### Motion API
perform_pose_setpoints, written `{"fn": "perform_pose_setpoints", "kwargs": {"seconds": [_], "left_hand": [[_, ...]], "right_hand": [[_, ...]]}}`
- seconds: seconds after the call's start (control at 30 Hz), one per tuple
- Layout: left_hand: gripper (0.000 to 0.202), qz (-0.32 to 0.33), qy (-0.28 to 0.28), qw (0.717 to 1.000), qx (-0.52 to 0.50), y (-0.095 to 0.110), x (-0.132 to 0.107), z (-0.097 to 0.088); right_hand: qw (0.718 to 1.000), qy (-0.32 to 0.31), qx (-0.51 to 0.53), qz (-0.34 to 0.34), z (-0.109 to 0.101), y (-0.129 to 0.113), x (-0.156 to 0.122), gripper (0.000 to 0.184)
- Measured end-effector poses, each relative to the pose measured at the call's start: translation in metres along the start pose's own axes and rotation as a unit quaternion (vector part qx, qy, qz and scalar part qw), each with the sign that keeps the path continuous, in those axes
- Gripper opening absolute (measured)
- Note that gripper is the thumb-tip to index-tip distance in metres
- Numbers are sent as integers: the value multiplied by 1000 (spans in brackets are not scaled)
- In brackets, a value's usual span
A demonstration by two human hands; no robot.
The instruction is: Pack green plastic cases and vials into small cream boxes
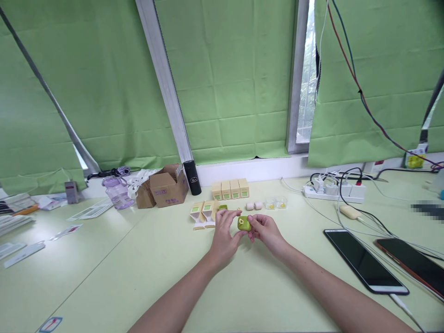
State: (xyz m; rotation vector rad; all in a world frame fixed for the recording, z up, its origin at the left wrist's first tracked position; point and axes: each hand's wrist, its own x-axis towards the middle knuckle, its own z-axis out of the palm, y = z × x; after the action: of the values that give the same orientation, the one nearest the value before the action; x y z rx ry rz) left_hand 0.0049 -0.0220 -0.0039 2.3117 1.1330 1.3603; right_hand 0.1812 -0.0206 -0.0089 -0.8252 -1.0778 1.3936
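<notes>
A small green rounded-square case [244, 224] with a cream heart-shaped piece [241, 221] on its face is held up over the table. My right hand [266, 230] pinches its right side, thumb on the front. From the left, my left hand [225, 232] curves round it, thumb at the lower edge and index finger at the top. Just behind my left hand lies another green piece [222, 207], partly covered. Two opened cream cartons [204, 213] stand to its left. Beyond my hands sit two pale pink pieces [254, 206] and clear round cups [275, 203] with yellow bits inside.
Several closed cream boxes [231, 189] line up at the back. A black cylinder [192, 177], cardboard box [169, 187] and purple bottle [118, 192] stand back left. To the right are a power strip [335, 193], cables and two phones, one white-edged [364, 259], one brown-edged [412, 261].
</notes>
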Motion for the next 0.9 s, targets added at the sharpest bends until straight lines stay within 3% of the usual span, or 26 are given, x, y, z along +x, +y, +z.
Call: {"fn": "perform_pose_setpoints", "kwargs": {"seconds": [0.43, 0.57, 0.63, 0.67, 0.77, 0.9], "left_hand": [[43, -18, -43, 999, 12, 0, 2, -3], [45, -62, -15, 997, -31, -3, 2, -1], [45, -100, 13, 993, -65, -6, 3, 0], [45, -118, 25, 989, -83, -8, 4, 0], [45, -149, 48, 979, -131, -17, 7, 1], [47, -158, 61, 959, -226, -31, 12, 2]], "right_hand": [[999, -10, -28, -42, -5, 6, 3, 55], [987, 45, -125, -92, -17, 13, 10, 39], [955, 87, -246, -144, -27, 13, 13, 23], [925, 106, -320, -172, -33, 13, 14, 17], [815, 163, -507, -228, -49, 8, 21, 23], [695, 164, -655, -248, -62, 3, 35, 32]]}}
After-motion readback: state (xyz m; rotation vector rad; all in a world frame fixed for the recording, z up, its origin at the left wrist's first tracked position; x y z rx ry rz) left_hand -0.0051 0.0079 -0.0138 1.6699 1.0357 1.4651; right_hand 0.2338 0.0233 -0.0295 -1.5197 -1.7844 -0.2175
